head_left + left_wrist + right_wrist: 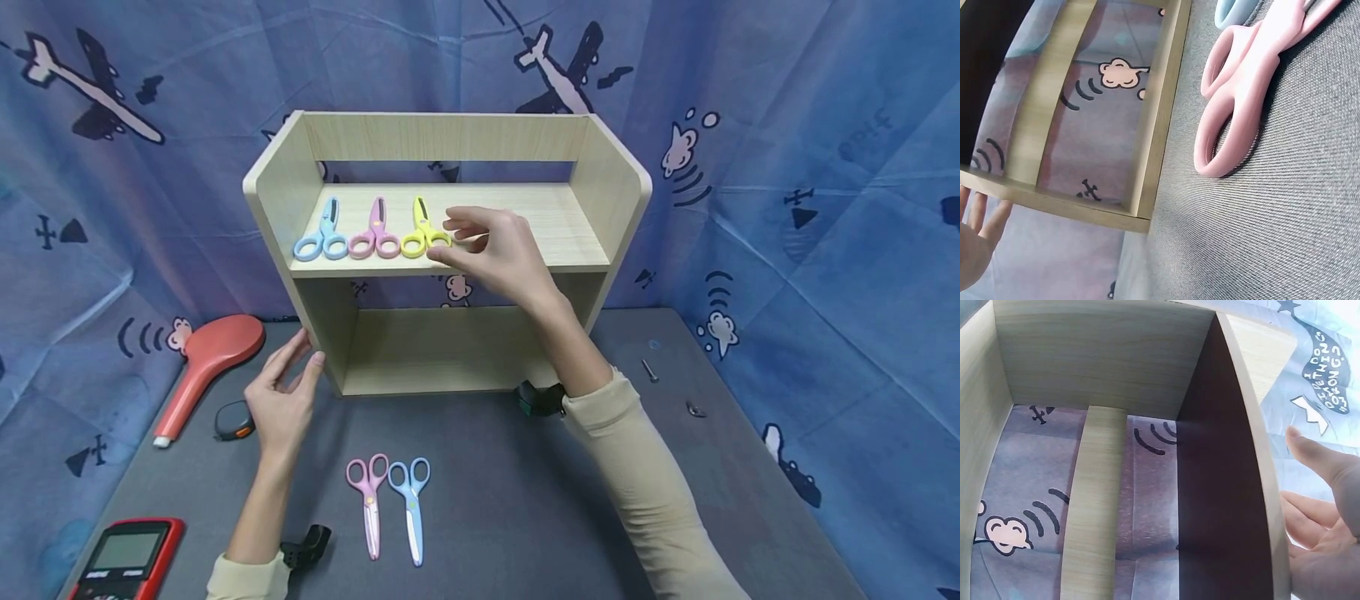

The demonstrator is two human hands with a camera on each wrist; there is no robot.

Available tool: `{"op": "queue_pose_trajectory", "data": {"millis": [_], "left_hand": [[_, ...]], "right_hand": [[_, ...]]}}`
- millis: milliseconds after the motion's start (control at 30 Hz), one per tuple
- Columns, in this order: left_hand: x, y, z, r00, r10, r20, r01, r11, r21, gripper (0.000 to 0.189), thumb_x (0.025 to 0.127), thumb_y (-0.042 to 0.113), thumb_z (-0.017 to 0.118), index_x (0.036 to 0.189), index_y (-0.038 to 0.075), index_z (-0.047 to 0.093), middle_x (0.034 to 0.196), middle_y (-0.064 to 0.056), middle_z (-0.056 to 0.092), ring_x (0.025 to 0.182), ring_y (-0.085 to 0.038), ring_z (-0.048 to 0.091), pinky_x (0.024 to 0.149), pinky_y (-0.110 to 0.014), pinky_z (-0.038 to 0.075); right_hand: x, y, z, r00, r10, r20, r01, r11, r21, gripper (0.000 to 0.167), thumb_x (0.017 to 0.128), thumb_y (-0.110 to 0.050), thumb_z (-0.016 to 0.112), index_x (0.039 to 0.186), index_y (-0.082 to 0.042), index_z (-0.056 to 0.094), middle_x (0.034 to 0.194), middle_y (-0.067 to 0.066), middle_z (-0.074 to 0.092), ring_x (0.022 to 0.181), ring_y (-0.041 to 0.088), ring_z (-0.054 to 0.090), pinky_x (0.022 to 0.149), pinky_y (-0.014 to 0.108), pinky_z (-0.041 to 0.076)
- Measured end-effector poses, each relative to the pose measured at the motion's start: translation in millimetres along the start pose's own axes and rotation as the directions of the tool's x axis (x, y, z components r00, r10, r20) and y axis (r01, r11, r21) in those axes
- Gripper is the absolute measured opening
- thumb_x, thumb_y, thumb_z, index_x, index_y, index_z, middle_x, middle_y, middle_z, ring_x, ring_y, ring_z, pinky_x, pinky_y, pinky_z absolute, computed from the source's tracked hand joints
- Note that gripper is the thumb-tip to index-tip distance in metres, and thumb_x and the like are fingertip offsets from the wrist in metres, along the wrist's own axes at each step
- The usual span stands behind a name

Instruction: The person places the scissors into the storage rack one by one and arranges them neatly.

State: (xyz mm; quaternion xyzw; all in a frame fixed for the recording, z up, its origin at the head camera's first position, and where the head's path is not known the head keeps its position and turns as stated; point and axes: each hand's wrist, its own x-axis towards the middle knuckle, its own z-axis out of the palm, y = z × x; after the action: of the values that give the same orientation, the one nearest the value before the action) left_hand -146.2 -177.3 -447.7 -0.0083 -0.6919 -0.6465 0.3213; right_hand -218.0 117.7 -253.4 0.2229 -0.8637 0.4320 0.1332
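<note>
Inspected from head view: right hand (495, 250) at upper shelf (555, 225) of wooden rack (450, 137), thumb and bent fingers parted with a gap between, thumb tip over the right loop of yellow scissors (422, 218). Cannot tell whether touching the loop or just in front of it. Yellow scissors located flat on upper shelf, blades toward the back, third in row after light blue scissors (327, 227) and pink scissors (377, 223). Left hand (281, 400) outside left side panel (326, 325), near lower front corner.

From left wrist: fingers extended, tips at panel, partly hidden by its edge, gripping nothing. Loops of second pink scissors (371, 500) shown close; second blue scissors (412, 500) cut off by frame. Full length of both confirmed in head view only, side by side on grey table (480, 500), loops toward rack.

From right wrist: thumb spread well away from fingers; yellow scissors hidden. Dark underside (1222, 487) of shelf visible, plus curtain lettering (1335, 372) shown here only.

Logged from head view only: red paddle (223, 342), tape measure (234, 421), red meter (131, 558), screw (649, 371).
</note>
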Motion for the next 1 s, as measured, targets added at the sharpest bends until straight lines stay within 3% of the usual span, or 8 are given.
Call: {"op": "queue_pose_trajectory", "data": {"millis": [167, 333, 500, 633, 733, 800, 867, 1000], "left_hand": [[-0.9, -0.7, -0.2, 1.0, -0.001, 0.0, 0.001, 1.0, 0.003, 0.041, 0.098, 0.003, 0.078, 0.139, 0.011, 0.075, 0.134, -0.002, 0.073, 0.121, 0.001, 0.072, 0.096, -0.013, 0.059], [-1.5, -0.6, -0.3, 1.0, -0.009, -0.004, 0.009, 1.0, 0.0, 0.041, 0.098, 0.002, 0.079, 0.138, 0.01, 0.076, 0.135, -0.004, 0.074, 0.12, 0.001, 0.072, 0.097, -0.014, 0.06], [-1.0, -0.2, 0.2, 1.0, -0.007, 0.004, 0.007, 1.0, 0.003, 0.042, 0.098, 0.004, 0.079, 0.139, 0.011, 0.075, 0.137, -0.011, 0.073, 0.121, 0.0, 0.072, 0.097, -0.014, 0.06], [-0.7, -0.4, 0.2, 1.0, -0.005, 0.005, 0.005, 1.0, 0.01, 0.042, 0.098, 0.003, 0.079, 0.139, 0.011, 0.075, 0.138, -0.015, 0.073, 0.121, 0.001, 0.072, 0.097, -0.014, 0.059], [-0.4, -0.7, 0.0, 1.0, -0.002, 0.002, 0.002, 1.0, 0.012, 0.042, 0.098, 0.003, 0.079, 0.139, 0.012, 0.075, 0.139, -0.016, 0.072, 0.121, 0.001, 0.072, 0.097, -0.014, 0.059], [-0.2, -0.7, -0.2, 1.0, -0.002, 0.002, 0.002, 1.0, 0.012, 0.042, 0.098, 0.003, 0.079, 0.139, 0.012, 0.075, 0.139, -0.016, 0.072, 0.121, 0.001, 0.072, 0.097, -0.014, 0.059], [-0.1, -0.4, -0.3, 1.0, -0.004, 0.003, 0.004, 1.0, 0.021, 0.042, 0.098, 0.004, 0.079, 0.139, 0.012, 0.075, 0.14, -0.016, 0.072, 0.121, 0.001, 0.072, 0.097, -0.013, 0.059], [-0.3, 0.4, -0.4, 1.0, -0.011, 0.005, 0.01, 0.999, 0.036, 0.042, 0.099, 0.005, 0.079, 0.14, 0.012, 0.075, 0.14, -0.016, 0.072, 0.121, 0.002, 0.071, 0.097, -0.013, 0.058]], "right_hand": [[-18.6, 0.3, -3.2, 0.999, -0.026, -0.047, 0.029, 0.997, 0.074, 0.061, 0.088, -0.022, 0.093, 0.142, -0.002, 0.071, 0.127, 0.013, 0.081, 0.112, 0.025, 0.078, 0.096, 0.037, 0.067], [-44.3, -0.3, -4.9, 0.996, -0.089, -0.024, 0.092, 0.984, 0.155, 0.057, 0.089, -0.017, 0.092, 0.139, -0.002, 0.072, 0.124, 0.011, 0.081, 0.108, 0.022, 0.078, 0.093, 0.03, 0.066], [-73.3, 3.0, -3.0, 0.98, -0.191, 0.058, 0.174, 0.961, 0.216, 0.052, 0.089, -0.007, 0.089, 0.137, -0.001, 0.072, 0.126, 0.011, 0.08, 0.109, 0.023, 0.077, 0.093, 0.025, 0.064], [-93.2, 10.9, 8.3, 0.952, -0.239, 0.19, 0.184, 0.945, 0.271, 0.051, 0.09, -0.004, 0.088, 0.138, -0.003, 0.072, 0.13, 0.01, 0.079, 0.11, 0.017, 0.075, 0.096, 0.028, 0.065], [-104.9, 19.0, 23.4, 0.919, -0.237, 0.316, 0.135, 0.94, 0.313, 0.049, 0.091, -0.005, 0.087, 0.138, -0.005, 0.072, 0.131, 0.009, 0.078, 0.112, 0.016, 0.074, 0.097, 0.031, 0.065], [-111.6, 25.7, 35.8, 0.886, -0.229, 0.403, 0.089, 0.937, 0.337, 0.049, 0.092, -0.007, 0.086, 0.138, -0.004, 0.071, 0.132, 0.009, 0.078, 0.115, 0.015, 0.074, 0.099, 0.033, 0.066], [-117.4, 33.9, 49.6, 0.84, -0.228, 0.492, 0.045, 0.933, 0.356, 0.05, 0.093, -0.008, 0.085, 0.14, -0.004, 0.07, 0.135, 0.011, 0.077, 0.119, 0.015, 0.074, 0.101, 0.034, 0.066], [-127.7, 53.4, 77.5, 0.73, -0.231, 0.643, -0.042, 0.924, 0.38, 0.051, 0.096, -0.009, 0.083, 0.144, -0.001, 0.066, 0.142, 0.018, 0.072, 0.125, 0.014, 0.073, 0.106, 0.032, 0.064]]}}
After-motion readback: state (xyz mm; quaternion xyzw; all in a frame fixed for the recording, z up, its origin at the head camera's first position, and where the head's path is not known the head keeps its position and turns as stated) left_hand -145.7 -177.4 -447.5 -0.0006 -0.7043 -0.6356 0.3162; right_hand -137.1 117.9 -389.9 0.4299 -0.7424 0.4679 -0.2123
